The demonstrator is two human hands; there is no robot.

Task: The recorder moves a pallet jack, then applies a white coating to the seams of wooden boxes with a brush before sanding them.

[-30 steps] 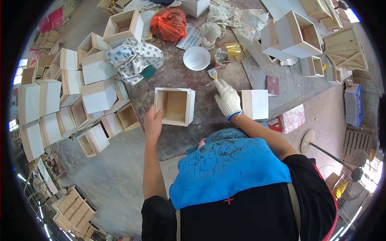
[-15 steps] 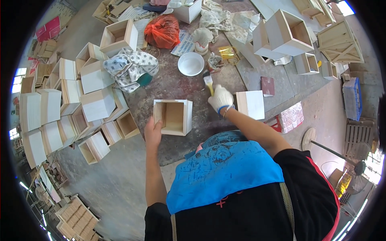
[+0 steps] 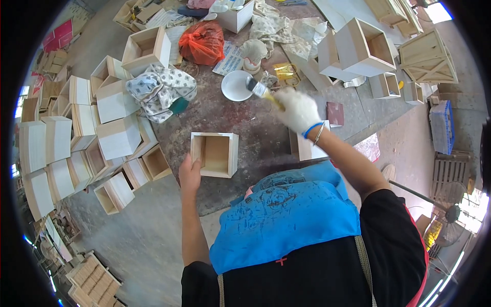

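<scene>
Pale wood is framing this square, brown-bottomed box, left hand pinching its edge, right hand clutching a brush!

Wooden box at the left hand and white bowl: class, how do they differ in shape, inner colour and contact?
The wooden box is square-cornered; the white bowl is round.
The wooden box is tan inside; the white bowl is white.
The left hand touches the wooden box; no hand touches the white bowl.
Both show their open side.
</scene>
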